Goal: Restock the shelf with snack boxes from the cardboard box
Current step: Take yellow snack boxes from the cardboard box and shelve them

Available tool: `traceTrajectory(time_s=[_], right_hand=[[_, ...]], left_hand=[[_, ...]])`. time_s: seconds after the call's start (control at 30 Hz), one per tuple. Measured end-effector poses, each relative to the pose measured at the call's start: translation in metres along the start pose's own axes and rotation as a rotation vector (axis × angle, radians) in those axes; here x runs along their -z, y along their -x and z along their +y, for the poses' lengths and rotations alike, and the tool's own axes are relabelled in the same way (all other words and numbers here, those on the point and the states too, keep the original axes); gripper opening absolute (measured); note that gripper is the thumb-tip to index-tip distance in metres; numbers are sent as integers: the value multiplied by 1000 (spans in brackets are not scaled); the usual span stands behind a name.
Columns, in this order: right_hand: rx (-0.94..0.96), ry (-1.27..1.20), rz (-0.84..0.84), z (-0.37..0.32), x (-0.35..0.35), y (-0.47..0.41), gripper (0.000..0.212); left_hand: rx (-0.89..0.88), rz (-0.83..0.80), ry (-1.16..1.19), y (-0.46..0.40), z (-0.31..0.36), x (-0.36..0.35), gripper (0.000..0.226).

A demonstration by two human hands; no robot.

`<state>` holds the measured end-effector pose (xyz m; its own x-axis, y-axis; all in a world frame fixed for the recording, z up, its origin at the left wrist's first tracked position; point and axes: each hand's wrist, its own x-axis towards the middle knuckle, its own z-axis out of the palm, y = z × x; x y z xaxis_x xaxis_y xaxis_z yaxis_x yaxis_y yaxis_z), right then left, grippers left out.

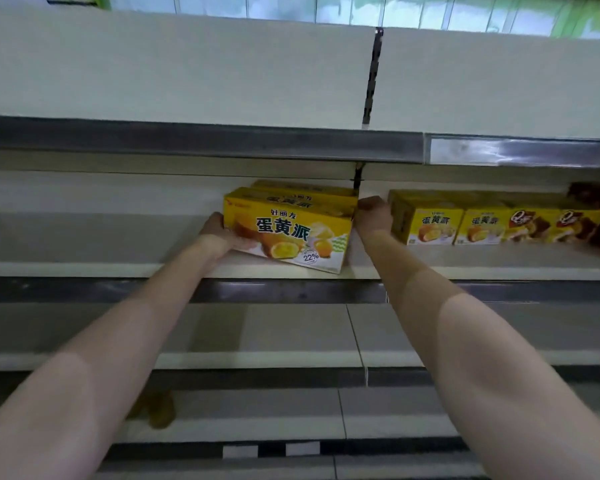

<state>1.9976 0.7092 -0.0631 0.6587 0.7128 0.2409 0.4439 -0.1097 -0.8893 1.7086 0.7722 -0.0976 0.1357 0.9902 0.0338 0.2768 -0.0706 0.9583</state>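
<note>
Snack box (288, 233), yellow, tilted, egg-yolk-pie print

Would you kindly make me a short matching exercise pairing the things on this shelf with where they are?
Things:
1. big yellow box
2. left hand
3. right hand
4. brown-pictured boxes

Places:
A. far right of the row
B. at the big box's right end
C. tilted, between both hands
D. at the big box's lower left corner

Pairs: 1-C, 2-D, 3-B, 4-A

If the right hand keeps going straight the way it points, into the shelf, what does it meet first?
Probably the shelf's back wall: the right hand sits in the gap between the tilted yellow box and the shelved yellow boxes. Depth is unclear.
</note>
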Motion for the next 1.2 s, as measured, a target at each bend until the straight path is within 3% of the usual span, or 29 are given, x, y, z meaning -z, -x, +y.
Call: traceTrajectory(time_s=[0.1, 0.13, 0.23, 0.3, 0.5, 0.67, 0.83, 0.93, 1.07, 1.2], right_hand=[[-119, -189, -104, 3, 6, 1, 25], [-172, -252, -152, 4, 12, 2, 32], [-251, -416, -456, 10, 31, 6, 84], [-179, -497, -672, 20, 38, 10, 90], [-119, -532, -881, 32, 38, 9, 117], [-130, -469, -825, 25, 36, -2, 111], [-157, -411, -572, 16, 25, -8, 54], [-225, -427, -411, 12, 18, -12, 40], [-292, -503, -258, 8, 13, -21, 40], [-300, -616, -230, 7, 10, -33, 67]], left_hand=[[-39, -66, -175, -8, 2, -10, 110], [-39, -81, -165, -4, 7, -13, 111], [-34, -164, -52, -4, 19, -15, 116], [-63, -254, 27, -9, 23, -13, 129], [-130, -379, 114, -13, 26, -22, 103], [-106, -353, 138, -24, 21, -20, 110], [-169, -302, 128, -29, 18, -29, 110], [-158, -299, 128, -28, 18, -37, 118], [-129, -260, 126, -31, 16, -46, 99], [-140, -248, 98, -33, 22, -61, 90]])
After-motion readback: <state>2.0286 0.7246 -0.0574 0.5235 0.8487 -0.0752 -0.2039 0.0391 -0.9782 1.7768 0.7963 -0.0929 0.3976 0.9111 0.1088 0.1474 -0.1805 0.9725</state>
